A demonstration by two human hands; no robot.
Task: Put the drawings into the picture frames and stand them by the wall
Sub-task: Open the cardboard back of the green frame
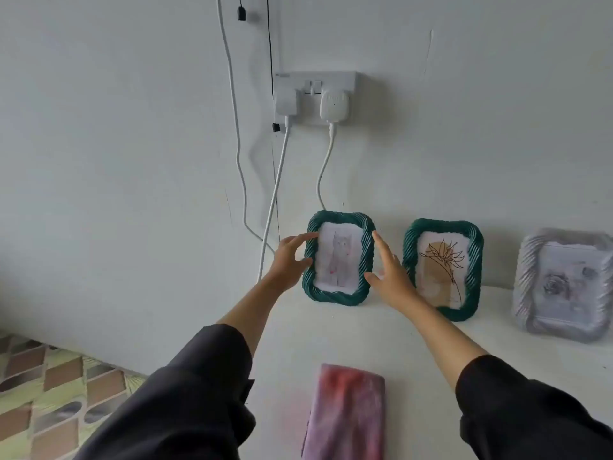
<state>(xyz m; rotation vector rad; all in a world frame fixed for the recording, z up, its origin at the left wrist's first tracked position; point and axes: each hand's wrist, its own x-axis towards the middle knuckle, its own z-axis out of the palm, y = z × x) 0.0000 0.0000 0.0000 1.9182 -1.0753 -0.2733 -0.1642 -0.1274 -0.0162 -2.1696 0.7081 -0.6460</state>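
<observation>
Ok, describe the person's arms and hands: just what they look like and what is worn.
Both arms wear loose, dark, near-black sleeves: the left sleeve and the right sleeve both stop partway up the forearm, leaving the wrists bare. The left hand and right hand are bare too: no gloves, and no ring, watch or bracelet shows.

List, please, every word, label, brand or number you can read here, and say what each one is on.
Nothing here is legible.
wall socket: small grey mark at its top left corner, too small to read.
right white plug: raised marking, blurred.
drawing in the silver picture frame: faint marks near the top, too blurred to tell if they are text.
</observation>
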